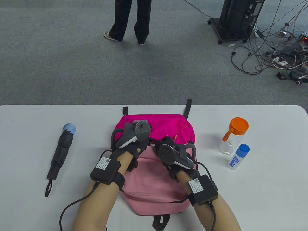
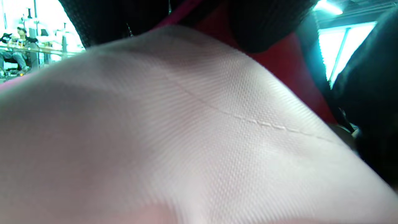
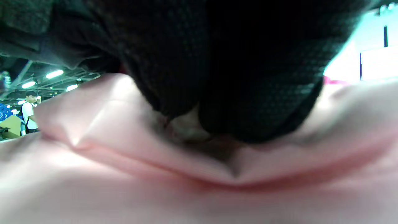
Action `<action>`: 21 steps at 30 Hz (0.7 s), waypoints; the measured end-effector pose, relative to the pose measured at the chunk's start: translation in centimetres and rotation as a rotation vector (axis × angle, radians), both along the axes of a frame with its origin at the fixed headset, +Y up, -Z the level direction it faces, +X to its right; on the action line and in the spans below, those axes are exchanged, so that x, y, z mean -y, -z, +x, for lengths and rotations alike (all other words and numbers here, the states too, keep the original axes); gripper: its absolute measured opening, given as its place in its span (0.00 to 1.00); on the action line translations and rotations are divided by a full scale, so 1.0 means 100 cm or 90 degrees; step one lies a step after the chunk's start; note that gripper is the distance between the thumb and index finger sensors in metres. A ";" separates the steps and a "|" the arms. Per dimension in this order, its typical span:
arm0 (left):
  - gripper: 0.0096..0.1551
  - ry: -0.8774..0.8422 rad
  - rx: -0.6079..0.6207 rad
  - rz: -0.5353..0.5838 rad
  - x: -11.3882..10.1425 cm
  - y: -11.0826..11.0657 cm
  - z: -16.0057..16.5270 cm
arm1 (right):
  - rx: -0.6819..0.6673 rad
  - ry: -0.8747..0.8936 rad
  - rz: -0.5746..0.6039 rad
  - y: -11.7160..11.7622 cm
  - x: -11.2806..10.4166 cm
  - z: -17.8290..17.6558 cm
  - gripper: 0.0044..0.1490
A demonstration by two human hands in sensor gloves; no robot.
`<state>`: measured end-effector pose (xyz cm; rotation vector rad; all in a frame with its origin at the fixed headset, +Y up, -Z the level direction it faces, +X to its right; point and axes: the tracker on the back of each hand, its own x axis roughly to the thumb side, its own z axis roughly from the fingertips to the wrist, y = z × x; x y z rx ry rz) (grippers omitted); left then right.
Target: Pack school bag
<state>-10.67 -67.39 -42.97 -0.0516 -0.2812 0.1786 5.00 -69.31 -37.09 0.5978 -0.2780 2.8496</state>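
Observation:
A pink school bag (image 1: 156, 182) with a magenta upper part lies flat at the middle of the table. Both hands are on it, close together, where the light pink front panel meets the magenta part. My left hand (image 1: 140, 145) grips the pink fabric (image 2: 186, 124), which rises tented towards its gloved fingers (image 2: 264, 28). My right hand (image 1: 163, 147) pinches a bunched fold of the pink fabric (image 3: 155, 186) under its gloved fingers (image 3: 233, 77). The trackers hide both hands' fingertips in the table view.
A folded black umbrella (image 1: 60, 154) with a blue tip lies on the table left of the bag. A clear bottle with an orange lid (image 1: 232, 136) and a small blue-capped bottle (image 1: 238, 157) stand to the right. A person stands on the carpet beyond the table.

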 end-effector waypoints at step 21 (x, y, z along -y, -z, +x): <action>0.34 0.028 0.006 -0.012 0.013 -0.001 0.001 | -0.102 -0.067 -0.094 -0.036 -0.040 0.027 0.40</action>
